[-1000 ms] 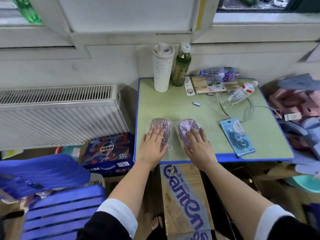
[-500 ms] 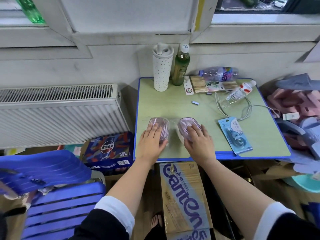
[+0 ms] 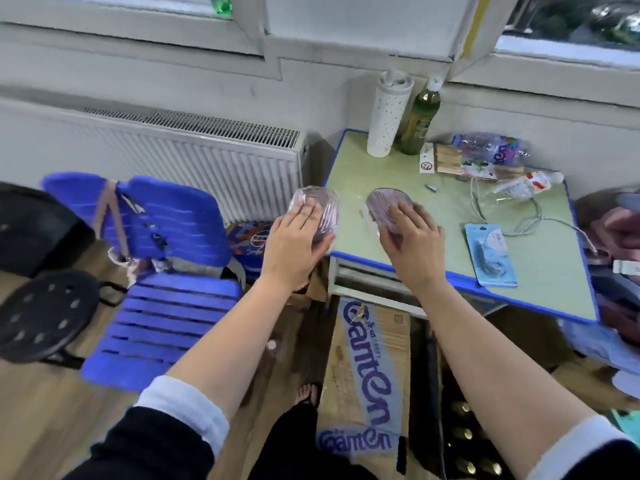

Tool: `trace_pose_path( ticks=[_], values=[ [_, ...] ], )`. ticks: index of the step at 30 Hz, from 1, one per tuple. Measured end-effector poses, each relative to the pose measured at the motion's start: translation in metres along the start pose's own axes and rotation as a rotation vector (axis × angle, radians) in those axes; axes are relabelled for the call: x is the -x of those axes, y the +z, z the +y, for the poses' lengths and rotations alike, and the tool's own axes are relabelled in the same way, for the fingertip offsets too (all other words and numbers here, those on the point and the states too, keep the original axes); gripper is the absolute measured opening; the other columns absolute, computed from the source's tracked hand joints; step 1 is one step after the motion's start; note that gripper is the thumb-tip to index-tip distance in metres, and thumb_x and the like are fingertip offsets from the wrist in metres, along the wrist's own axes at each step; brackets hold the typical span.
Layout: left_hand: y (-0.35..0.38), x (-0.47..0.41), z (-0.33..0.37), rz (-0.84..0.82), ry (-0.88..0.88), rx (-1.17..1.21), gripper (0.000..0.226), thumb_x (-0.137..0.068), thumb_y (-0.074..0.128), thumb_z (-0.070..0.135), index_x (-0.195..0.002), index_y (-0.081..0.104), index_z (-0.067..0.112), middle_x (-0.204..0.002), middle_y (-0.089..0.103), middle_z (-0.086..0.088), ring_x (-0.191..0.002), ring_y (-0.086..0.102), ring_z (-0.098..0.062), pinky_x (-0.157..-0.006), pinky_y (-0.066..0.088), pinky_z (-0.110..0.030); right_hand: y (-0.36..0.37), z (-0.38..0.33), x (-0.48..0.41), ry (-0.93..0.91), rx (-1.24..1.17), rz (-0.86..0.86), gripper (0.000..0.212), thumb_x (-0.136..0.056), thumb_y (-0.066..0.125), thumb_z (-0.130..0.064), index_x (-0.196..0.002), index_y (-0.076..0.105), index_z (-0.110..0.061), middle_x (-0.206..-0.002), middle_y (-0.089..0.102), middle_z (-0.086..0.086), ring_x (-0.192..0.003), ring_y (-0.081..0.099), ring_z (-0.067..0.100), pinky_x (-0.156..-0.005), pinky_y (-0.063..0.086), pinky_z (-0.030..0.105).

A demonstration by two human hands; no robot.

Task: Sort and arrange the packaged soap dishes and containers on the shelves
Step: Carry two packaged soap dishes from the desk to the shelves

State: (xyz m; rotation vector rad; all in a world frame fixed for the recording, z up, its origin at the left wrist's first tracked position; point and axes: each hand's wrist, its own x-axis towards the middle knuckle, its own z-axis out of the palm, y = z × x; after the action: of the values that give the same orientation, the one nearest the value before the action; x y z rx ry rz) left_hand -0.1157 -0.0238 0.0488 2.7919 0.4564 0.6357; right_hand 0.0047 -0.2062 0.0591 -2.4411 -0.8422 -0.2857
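Note:
Two purple oval soap dishes are wrapped in clear plastic. My left hand grips the left soap dish from above and holds it in the air just past the left edge of the small green table, in front of the radiator. My right hand lies over the right soap dish with its fingers curled round it, above the table's near left corner. My palms hide the near halves of both dishes.
A white tumbler, a green bottle, a cable and a blue blister pack lie on the table. A blue chair and black stool stand left. A cardboard box sits below.
Both hands have lifted the soap dishes off the table and carried them left. My view has swung left, bringing the chair and stool into sight.

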Motion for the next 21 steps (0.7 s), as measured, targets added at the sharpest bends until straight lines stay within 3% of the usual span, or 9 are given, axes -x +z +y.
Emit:
trace_pose_path(
  ticks=[4, 11, 21],
  values=[
    [-0.050, 0.071, 0.001, 0.117, -0.117, -0.064, 0.050, -0.092, 0.061, 0.036, -0.130, 0.060, 0.003, -0.136, 0.057, -0.014, -0.133, 0.048, -0.028, -0.098, 0.042, -0.040, -0.016, -0.041, 0.036, -0.145, -0.086, -0.047, 0.040, -0.095, 0.059, -0.033, -0.129, 0.062, -0.014, -0.137, 0.058, 0.006, -0.136, 0.043, 0.030, -0.101, 0.040, 0.049],
    [-0.143, 0.193, -0.022, 0.219, -0.394, -0.201, 0.052, -0.095, 0.058, 0.034, -0.134, 0.054, -0.001, -0.140, 0.052, -0.018, -0.136, 0.043, -0.032, -0.108, 0.037, -0.047, -0.015, -0.138, 0.077, -0.442, -0.266, -0.156, 0.041, -0.098, 0.054, -0.034, -0.133, 0.059, -0.012, -0.139, 0.056, 0.004, -0.136, 0.045, 0.021, -0.110, 0.035, 0.040],
    [-0.250, 0.378, -0.053, 0.433, -0.811, -0.475, 0.056, -0.095, 0.047, 0.039, -0.134, 0.055, 0.000, -0.140, 0.052, -0.018, -0.134, 0.046, -0.033, -0.105, 0.039, -0.044, 0.022, -0.329, 0.171, -0.904, -0.526, -0.269, 0.038, -0.096, 0.057, -0.029, -0.124, 0.065, -0.005, -0.131, 0.061, 0.012, -0.130, 0.051, 0.030, -0.101, 0.043, 0.050]
  ],
)
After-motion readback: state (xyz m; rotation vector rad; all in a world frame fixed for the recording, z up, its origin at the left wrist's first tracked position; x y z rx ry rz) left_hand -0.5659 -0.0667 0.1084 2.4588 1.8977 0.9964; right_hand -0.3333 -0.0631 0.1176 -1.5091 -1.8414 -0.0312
